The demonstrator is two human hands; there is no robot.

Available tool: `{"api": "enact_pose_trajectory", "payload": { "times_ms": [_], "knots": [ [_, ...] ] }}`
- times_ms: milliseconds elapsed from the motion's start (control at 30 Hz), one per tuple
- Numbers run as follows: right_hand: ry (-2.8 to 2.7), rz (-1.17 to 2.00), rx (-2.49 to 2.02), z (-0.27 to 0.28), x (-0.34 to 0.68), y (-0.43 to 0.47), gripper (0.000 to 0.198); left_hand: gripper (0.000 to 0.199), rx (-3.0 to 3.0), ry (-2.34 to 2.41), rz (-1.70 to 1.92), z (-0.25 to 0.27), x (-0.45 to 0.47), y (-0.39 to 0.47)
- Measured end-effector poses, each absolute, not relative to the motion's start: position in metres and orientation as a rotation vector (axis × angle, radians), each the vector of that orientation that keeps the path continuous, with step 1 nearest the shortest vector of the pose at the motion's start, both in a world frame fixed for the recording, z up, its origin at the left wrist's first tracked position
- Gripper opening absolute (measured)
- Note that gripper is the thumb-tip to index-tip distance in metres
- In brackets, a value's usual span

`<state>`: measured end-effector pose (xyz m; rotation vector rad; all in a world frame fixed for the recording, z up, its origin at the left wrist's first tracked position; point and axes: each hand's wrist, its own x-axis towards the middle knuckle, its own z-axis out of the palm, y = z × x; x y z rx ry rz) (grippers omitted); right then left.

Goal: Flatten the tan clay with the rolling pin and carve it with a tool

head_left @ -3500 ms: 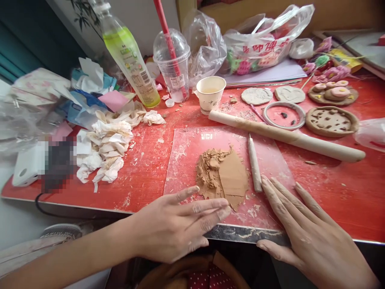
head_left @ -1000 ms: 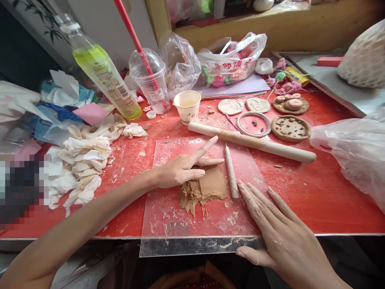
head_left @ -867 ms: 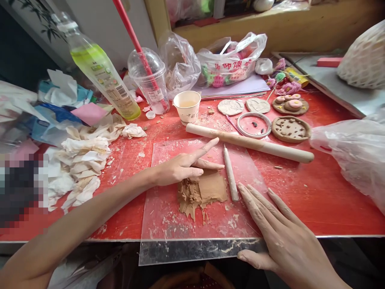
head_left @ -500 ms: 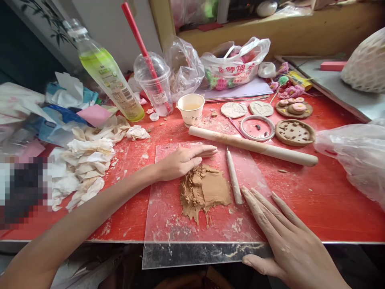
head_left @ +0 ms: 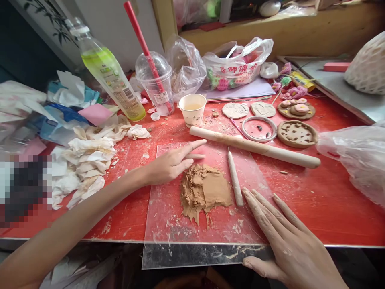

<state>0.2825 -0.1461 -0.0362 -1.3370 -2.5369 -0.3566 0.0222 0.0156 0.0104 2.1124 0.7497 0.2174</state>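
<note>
A flattened patch of wet brown clay (head_left: 215,188), ragged on its left and smooth on its right, lies on a clear plastic board (head_left: 168,235). My left hand (head_left: 173,162) hovers or rests by the clay's upper left edge, fingers stretched out, holding nothing. At the right side of the board my right hand (head_left: 285,237) lies flat with fingers spread, clay dried on its skin. Its fingertips are close to a clay-coated needle tool (head_left: 235,176) lying right of the clay. Behind these, a long rolling pin (head_left: 255,148) lies slantwise.
Beyond the rolling pin stand a paper cup of liquid (head_left: 191,114), a plastic cup with red straw (head_left: 155,86) and a tilted bottle (head_left: 111,78). Crumpled tissues (head_left: 88,160) cover the left. A clay ring (head_left: 258,129) and clay discs (head_left: 296,133) sit at the back right.
My left hand has drawn back a little to the left, its index finger now more raised and apart from the others. My right hand stays in place.
</note>
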Motion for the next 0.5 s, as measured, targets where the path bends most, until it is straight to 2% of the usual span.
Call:
{"api": "enact_pose_trajectory", "payload": {
  "times_ms": [500],
  "knots": [
    [-2.553,-0.371,-1.324,-0.0367,0.2797,-0.1448,0.094,0.079,2.113,0.667,0.046,0.0197,0.022,0.0048]
  ]
}}
